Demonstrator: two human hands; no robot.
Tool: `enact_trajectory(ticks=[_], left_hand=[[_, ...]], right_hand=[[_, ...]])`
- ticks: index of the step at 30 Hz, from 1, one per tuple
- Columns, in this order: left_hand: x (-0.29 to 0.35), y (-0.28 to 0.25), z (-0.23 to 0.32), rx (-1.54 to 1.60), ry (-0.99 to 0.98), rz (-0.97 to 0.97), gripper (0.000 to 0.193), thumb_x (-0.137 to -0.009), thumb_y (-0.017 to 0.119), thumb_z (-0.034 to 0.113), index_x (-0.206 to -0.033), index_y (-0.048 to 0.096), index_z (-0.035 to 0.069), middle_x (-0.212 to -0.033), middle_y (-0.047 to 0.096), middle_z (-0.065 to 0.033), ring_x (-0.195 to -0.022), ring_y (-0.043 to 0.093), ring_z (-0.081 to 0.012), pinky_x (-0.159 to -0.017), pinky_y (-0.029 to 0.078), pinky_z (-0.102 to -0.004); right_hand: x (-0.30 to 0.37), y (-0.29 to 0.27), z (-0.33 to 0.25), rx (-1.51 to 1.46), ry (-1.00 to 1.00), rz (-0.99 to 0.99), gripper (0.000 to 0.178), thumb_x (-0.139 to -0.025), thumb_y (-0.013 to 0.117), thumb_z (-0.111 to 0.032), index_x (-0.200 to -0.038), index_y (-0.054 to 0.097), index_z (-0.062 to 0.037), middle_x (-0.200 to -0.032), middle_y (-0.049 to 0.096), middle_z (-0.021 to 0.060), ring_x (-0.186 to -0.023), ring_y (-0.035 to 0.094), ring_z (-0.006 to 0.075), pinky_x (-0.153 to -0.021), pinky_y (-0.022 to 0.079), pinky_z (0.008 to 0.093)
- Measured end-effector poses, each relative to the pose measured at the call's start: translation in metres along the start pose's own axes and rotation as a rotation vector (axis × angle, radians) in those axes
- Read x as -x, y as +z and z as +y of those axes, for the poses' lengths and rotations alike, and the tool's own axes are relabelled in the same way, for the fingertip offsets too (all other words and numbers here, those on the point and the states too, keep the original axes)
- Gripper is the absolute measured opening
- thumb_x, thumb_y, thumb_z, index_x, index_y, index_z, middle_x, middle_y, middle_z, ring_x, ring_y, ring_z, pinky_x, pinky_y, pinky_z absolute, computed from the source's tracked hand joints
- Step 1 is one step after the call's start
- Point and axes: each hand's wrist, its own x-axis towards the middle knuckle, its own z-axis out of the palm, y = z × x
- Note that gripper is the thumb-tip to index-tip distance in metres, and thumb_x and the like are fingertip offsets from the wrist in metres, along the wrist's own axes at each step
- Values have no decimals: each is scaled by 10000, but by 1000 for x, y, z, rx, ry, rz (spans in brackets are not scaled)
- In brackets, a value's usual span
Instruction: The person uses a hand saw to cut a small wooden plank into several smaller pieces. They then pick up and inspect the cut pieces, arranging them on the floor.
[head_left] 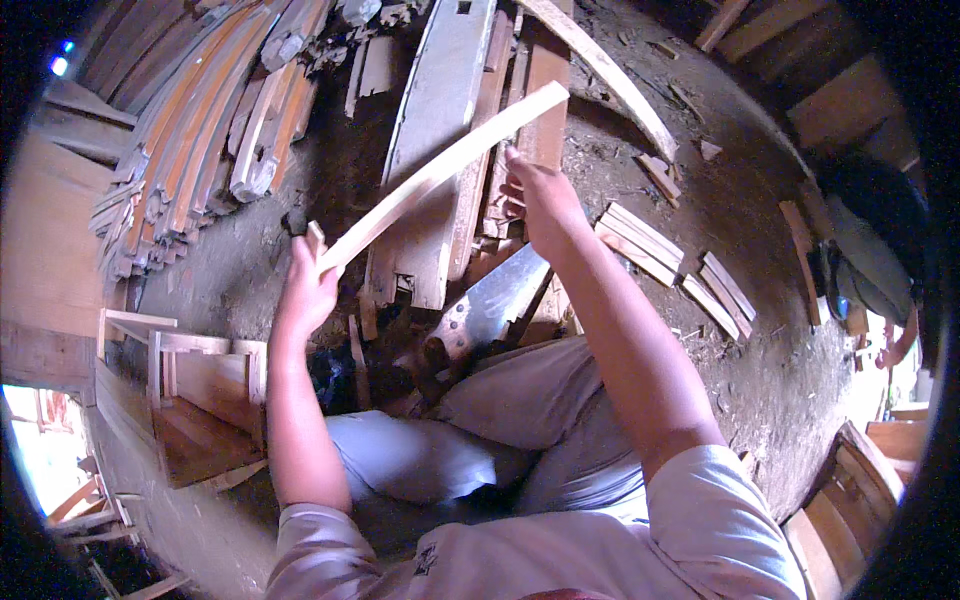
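Note:
My left hand [310, 285] is closed around the near end of a long pale wooden strip [445, 170]. The strip slants up and to the right, above a thick grey plank [435, 90]. Just below the strip's far end is my right hand [545, 200], its fingers bent and apart, with nothing seen in them. A handsaw [490, 305] with a wide metal blade lies in front of my legs; its handle is in shadow. Beside the grey plank stand narrower brown boards [545, 125].
A large stack of long timber pieces [200, 140] lies at the far left. An open wooden box frame [205, 400] stands at my left. Short cut slats [640, 245] and scraps lie on the dirt floor [750, 200] at the right. A curved pale board [610, 75] leans at the back.

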Motion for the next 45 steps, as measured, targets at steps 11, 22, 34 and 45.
enact_trajectory(ticks=[11,22,34,45], left_hand=[[0,-35,-8,312,-108,-144,422,-789,737,-70,-1100,478,51,-1003,548,-45,-960,571,-172,-915,476,-333],[-4,-29,0,259,-159,-193,410,-792,755,-37,-1080,476,49,-990,537,-49,-952,561,-175,-907,467,-340],[-5,-22,-34,94,-183,-280,562,-831,762,42,-1302,460,-9,-1185,588,-151,-1117,589,-263,-1001,458,-388],[-10,-22,40,-33,-43,-60,419,-1013,551,282,-1232,393,-38,-1203,539,-339,-1187,543,-492,-1003,448,-517]], right_hand=[[-35,-74,-31,-581,-175,97,280,-960,566,-119,-1221,550,-19,-1109,628,125,-988,639,252,-917,499,427],[14,-75,-69,-696,-402,-293,316,-950,554,-39,-1251,462,-13,-1107,643,182,-1136,658,369,-998,528,514],[17,-43,-66,-598,-275,-64,217,-1032,513,-67,-1224,454,13,-1053,663,192,-1104,670,337,-995,548,492],[37,-10,-33,-573,-170,-255,368,-1089,316,-307,-1177,549,-37,-1209,662,213,-1221,609,344,-1031,477,537]])
